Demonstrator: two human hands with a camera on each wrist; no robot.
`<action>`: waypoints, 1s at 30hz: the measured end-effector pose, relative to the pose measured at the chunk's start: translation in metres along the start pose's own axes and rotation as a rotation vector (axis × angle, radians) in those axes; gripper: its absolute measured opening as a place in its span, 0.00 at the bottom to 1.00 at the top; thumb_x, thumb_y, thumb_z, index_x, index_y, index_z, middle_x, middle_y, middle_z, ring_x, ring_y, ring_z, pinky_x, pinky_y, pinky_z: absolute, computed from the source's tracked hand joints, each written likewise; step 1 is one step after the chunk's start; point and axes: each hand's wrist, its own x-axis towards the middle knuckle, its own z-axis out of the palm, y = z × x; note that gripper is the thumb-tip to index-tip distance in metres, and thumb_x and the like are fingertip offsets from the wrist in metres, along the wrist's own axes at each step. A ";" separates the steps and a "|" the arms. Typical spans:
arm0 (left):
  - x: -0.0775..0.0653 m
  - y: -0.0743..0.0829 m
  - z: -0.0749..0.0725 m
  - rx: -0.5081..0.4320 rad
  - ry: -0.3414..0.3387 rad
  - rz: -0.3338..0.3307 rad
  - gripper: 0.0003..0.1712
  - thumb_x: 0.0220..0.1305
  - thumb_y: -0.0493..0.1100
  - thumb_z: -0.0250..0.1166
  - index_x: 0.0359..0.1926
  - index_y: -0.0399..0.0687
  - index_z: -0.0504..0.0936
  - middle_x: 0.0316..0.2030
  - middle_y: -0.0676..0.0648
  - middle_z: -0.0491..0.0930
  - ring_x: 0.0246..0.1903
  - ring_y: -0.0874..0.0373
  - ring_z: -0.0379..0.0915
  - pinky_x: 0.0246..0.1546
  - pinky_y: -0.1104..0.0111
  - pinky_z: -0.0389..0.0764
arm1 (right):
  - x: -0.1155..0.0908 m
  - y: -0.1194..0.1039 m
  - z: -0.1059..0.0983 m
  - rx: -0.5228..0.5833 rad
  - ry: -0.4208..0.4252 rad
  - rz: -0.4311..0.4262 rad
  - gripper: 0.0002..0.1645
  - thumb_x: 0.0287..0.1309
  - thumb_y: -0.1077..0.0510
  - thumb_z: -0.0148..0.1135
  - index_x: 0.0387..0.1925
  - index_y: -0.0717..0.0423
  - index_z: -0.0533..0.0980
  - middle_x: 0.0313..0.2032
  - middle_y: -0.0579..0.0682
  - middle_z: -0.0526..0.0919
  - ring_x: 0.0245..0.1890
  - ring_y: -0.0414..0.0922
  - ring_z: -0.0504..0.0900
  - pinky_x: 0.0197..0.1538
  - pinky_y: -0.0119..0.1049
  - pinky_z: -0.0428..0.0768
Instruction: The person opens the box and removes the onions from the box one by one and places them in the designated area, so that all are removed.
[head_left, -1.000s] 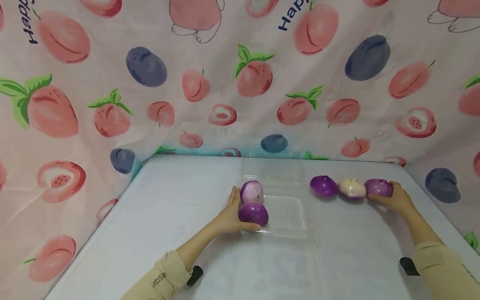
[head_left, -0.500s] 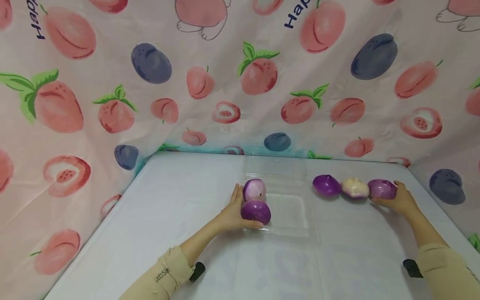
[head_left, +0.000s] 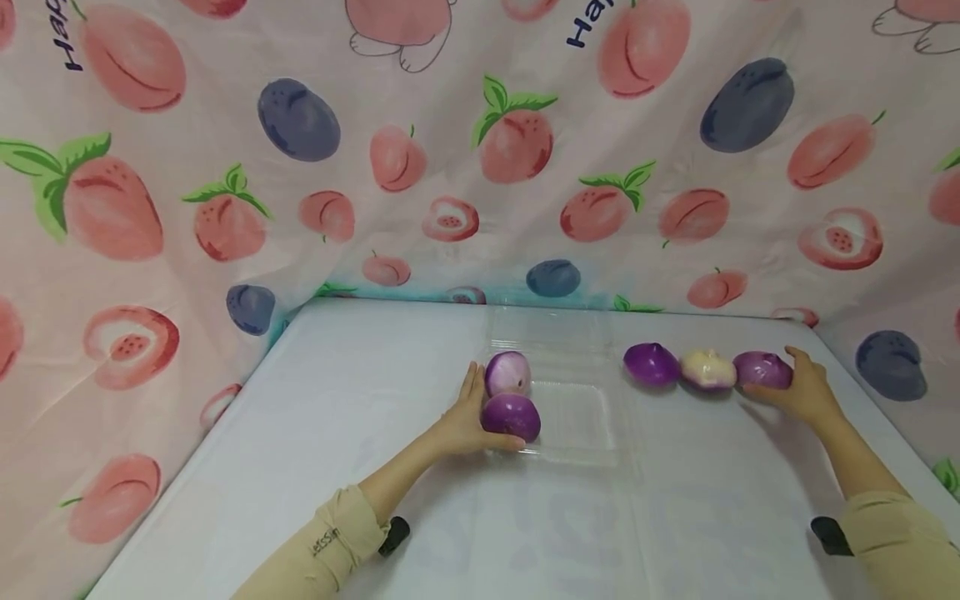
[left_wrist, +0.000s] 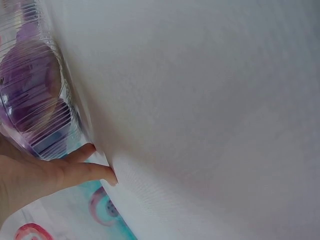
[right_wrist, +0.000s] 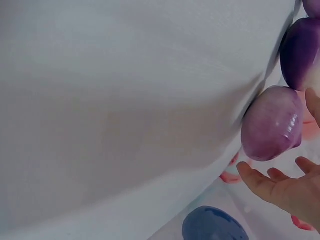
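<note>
A clear plastic box (head_left: 577,417) stands mid-table with two purple onions in its left part, a pale-faced onion (head_left: 508,373) behind a darker onion (head_left: 512,417). My left hand (head_left: 468,423) rests against the box's left side, its thumb along the front and its fingers extended. In the left wrist view, the fingertips (left_wrist: 111,176) reach down to the table beside the ribbed wall. At the right, my right hand (head_left: 806,390) is spread around the rightmost purple onion (head_left: 763,369). The right wrist view shows a gap between most of its fingers and that onion (right_wrist: 272,124).
Left of the rightmost onion, a whitish peeled-looking onion (head_left: 708,369) and a deep purple onion (head_left: 651,364) complete a touching row. White covering lies over the table (head_left: 360,375). A fruit-print curtain (head_left: 450,167) hangs behind and at both sides.
My right hand's fingers have spread and drawn slightly away from the rightmost onion. My left hand stays at the box. The head view has shifted slightly.
</note>
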 end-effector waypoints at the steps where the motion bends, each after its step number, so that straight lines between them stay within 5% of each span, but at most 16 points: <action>1: 0.000 0.000 0.000 -0.002 -0.002 -0.001 0.78 0.38 0.66 0.75 0.73 0.38 0.31 0.73 0.39 0.24 0.73 0.40 0.31 0.67 0.43 0.54 | -0.001 -0.001 0.000 -0.002 0.009 -0.004 0.58 0.57 0.47 0.62 0.65 0.81 0.39 0.56 0.88 0.47 0.55 0.80 0.53 0.56 0.73 0.58; 10: 0.002 -0.003 0.001 0.009 -0.015 -0.018 0.79 0.37 0.67 0.75 0.73 0.40 0.31 0.73 0.41 0.23 0.73 0.41 0.31 0.67 0.45 0.54 | -0.010 -0.024 0.003 -0.002 0.143 -0.112 0.48 0.56 0.51 0.62 0.64 0.77 0.50 0.56 0.87 0.53 0.53 0.84 0.53 0.52 0.72 0.53; 24: 0.002 0.000 -0.002 0.014 -0.002 -0.002 0.78 0.38 0.65 0.75 0.73 0.37 0.31 0.73 0.37 0.25 0.73 0.39 0.33 0.67 0.45 0.56 | -0.023 -0.071 0.012 0.066 0.206 -0.249 0.38 0.56 0.59 0.62 0.61 0.76 0.58 0.54 0.83 0.61 0.55 0.77 0.59 0.53 0.72 0.57; 29: 0.002 -0.001 -0.001 0.015 0.001 -0.002 0.78 0.38 0.65 0.75 0.73 0.37 0.32 0.73 0.37 0.25 0.73 0.39 0.34 0.67 0.46 0.56 | -0.034 -0.089 0.017 0.111 0.251 -0.316 0.34 0.57 0.61 0.62 0.61 0.72 0.62 0.52 0.78 0.67 0.48 0.70 0.69 0.46 0.60 0.69; 30: 0.002 -0.002 -0.001 0.015 0.002 -0.003 0.78 0.38 0.66 0.75 0.73 0.37 0.32 0.73 0.37 0.25 0.73 0.39 0.34 0.67 0.46 0.56 | -0.035 -0.093 0.018 0.118 0.253 -0.324 0.33 0.57 0.61 0.62 0.61 0.71 0.63 0.52 0.78 0.67 0.46 0.69 0.71 0.44 0.51 0.73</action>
